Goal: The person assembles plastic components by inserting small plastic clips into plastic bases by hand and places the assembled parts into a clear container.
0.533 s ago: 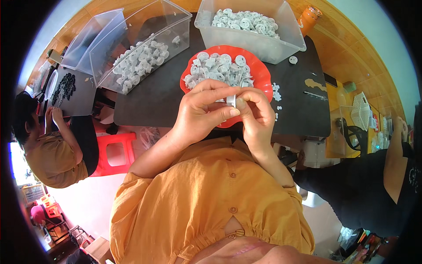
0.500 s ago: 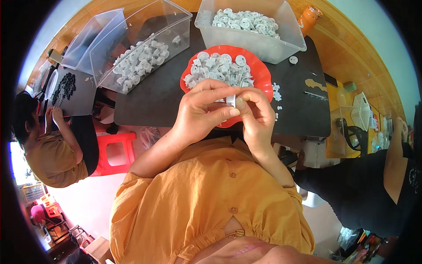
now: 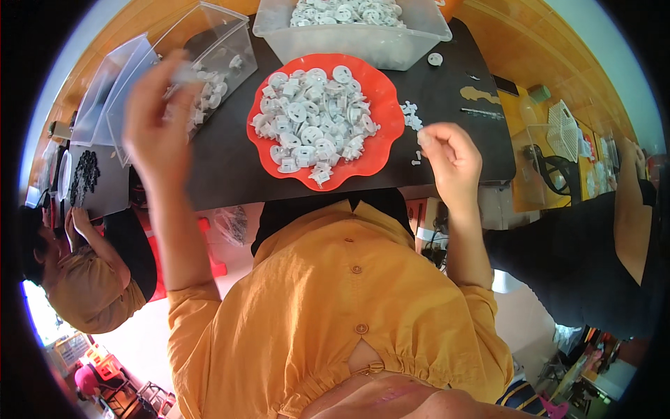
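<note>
My left hand (image 3: 162,115) is raised over the clear bin (image 3: 230,66) at the left and smeared by motion; a pale, blurred white plastic part (image 3: 184,72) shows at its fingertips. My right hand (image 3: 452,162) is at the table's right side, thumb and forefinger pinched together beside the small white pieces (image 3: 410,115). A small white bit seems to be between those fingertips, largely hidden. Between my hands stands a red scalloped bowl (image 3: 382,150), heaped with round white plastic parts (image 3: 307,115). More white parts lie in the clear bin under my left hand.
A large translucent bin (image 3: 349,50) of white parts stands behind the bowl. One loose round part (image 3: 435,59) lies on the dark table (image 3: 481,153). At far left a person (image 3: 91,272) sits by black pieces (image 3: 85,174); another person in black (image 3: 579,258) is at right.
My hands, together on one white part over the bowl before, have separated. The left moved up and left to the clear bin, the right moved right to the small white pieces. The view shifted.
</note>
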The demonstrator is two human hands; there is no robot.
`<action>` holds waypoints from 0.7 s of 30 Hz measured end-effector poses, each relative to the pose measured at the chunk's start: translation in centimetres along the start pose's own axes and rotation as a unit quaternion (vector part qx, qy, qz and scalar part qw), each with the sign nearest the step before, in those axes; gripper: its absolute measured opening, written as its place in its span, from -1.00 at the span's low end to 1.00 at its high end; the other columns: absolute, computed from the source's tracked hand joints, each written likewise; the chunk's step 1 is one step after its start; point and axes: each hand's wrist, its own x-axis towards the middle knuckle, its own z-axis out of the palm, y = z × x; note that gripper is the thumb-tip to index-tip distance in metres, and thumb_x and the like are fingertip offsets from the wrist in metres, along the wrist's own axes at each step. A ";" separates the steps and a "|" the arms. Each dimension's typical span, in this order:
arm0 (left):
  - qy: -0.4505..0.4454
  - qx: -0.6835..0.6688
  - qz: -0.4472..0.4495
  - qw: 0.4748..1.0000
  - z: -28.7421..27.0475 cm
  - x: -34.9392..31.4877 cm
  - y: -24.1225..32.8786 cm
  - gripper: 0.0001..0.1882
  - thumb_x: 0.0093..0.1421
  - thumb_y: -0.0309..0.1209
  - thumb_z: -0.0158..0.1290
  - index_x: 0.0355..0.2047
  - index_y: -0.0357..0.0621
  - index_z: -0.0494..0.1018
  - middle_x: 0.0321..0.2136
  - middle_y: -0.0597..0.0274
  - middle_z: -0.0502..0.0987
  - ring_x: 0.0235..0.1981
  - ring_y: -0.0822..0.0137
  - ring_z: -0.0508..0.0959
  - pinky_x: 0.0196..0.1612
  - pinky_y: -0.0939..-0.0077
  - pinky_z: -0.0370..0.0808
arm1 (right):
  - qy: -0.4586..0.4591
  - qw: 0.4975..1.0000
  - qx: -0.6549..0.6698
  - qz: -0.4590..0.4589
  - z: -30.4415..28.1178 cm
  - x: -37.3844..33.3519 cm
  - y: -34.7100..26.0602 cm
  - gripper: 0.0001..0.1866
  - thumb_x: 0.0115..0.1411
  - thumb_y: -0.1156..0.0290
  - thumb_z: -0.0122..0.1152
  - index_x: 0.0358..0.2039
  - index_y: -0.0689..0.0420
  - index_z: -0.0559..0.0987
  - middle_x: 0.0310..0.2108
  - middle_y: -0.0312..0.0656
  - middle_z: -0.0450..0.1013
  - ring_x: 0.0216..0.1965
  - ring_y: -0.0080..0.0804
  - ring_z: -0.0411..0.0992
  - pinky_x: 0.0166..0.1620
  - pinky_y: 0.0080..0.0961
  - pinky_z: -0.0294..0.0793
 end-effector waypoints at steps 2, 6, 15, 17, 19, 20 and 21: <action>0.004 0.134 -0.043 0.990 -4.0 3.5 -4.3 -0.58 0.20 -0.42 0.19 0.09 -0.05 0.53 -0.01 0.12 0.56 -0.07 0.34 0.57 -0.03 0.47 0.53 | -0.064 0.980 -0.189 -0.005 -2.1 -1.2 1.3 -0.92 0.10 0.53 0.37 -0.38 0.20 0.63 -0.35 -0.17 0.50 -0.41 -0.42 0.50 -0.37 -0.54 0.47; -0.049 0.317 -0.044 0.946 -7.0 6.7 -10.1 -0.55 0.21 -0.24 0.18 0.11 0.00 0.52 0.01 0.04 0.55 -0.04 0.19 0.58 0.04 0.37 0.49 | -0.099 0.939 -0.295 -0.147 -2.3 -3.3 2.6 -0.68 -0.09 0.35 0.50 -0.30 0.17 0.65 -0.31 -0.19 0.46 -0.27 -0.17 0.43 -0.20 -0.28 0.47; -0.274 0.058 0.144 0.949 7.6 -0.5 1.2 -0.77 0.14 -0.54 0.19 -0.15 -0.17 0.59 -0.14 0.10 0.59 -0.07 0.07 0.55 -0.01 0.25 0.49 | -0.142 0.897 -0.295 -0.298 -4.4 -5.1 4.1 -0.74 -0.12 0.59 0.42 -0.33 0.15 0.64 -0.34 -0.25 0.47 -0.31 -0.21 0.44 -0.23 -0.31 0.45; -0.294 0.121 0.185 0.930 11.2 -0.3 1.4 -0.83 0.21 -0.41 0.13 -0.22 -0.18 0.60 -0.13 0.07 0.58 -0.09 0.03 0.55 -0.02 0.19 0.49 | -0.137 0.899 -0.291 -0.297 -4.4 -5.3 4.3 -0.74 -0.11 0.59 0.41 -0.34 0.15 0.63 -0.34 -0.23 0.47 -0.31 -0.21 0.44 -0.24 -0.31 0.46; -0.350 0.216 0.131 0.902 14.4 0.9 0.5 -0.82 0.20 -0.35 0.14 -0.26 -0.19 0.59 -0.17 0.07 0.58 -0.11 0.02 0.55 -0.04 0.19 0.49 | -0.131 0.920 -0.266 -0.257 -4.4 -5.4 4.8 -0.80 0.03 0.66 0.27 -0.29 0.19 0.60 -0.29 -0.15 0.49 -0.29 -0.14 0.45 -0.20 -0.33 0.48; -0.405 0.302 0.076 0.860 15.7 1.3 0.3 -0.79 0.20 -0.30 0.15 -0.30 -0.20 0.58 -0.22 0.07 0.59 -0.12 0.02 0.55 -0.06 0.18 0.50 | -0.129 0.919 -0.267 -0.259 -4.2 -5.2 4.7 -0.80 0.03 0.66 0.27 -0.29 0.19 0.60 -0.29 -0.15 0.49 -0.29 -0.14 0.45 -0.20 -0.33 0.48; -0.402 0.304 0.078 0.860 16.5 1.6 0.6 -0.79 0.20 -0.30 0.15 -0.30 -0.20 0.58 -0.22 0.07 0.59 -0.12 0.02 0.55 -0.06 0.18 0.50 | -0.089 0.943 -0.232 -0.223 -3.8 -5.1 4.4 -0.80 0.04 0.64 0.30 -0.28 0.19 0.60 -0.31 -0.14 0.48 -0.31 -0.15 0.46 -0.23 -0.35 0.48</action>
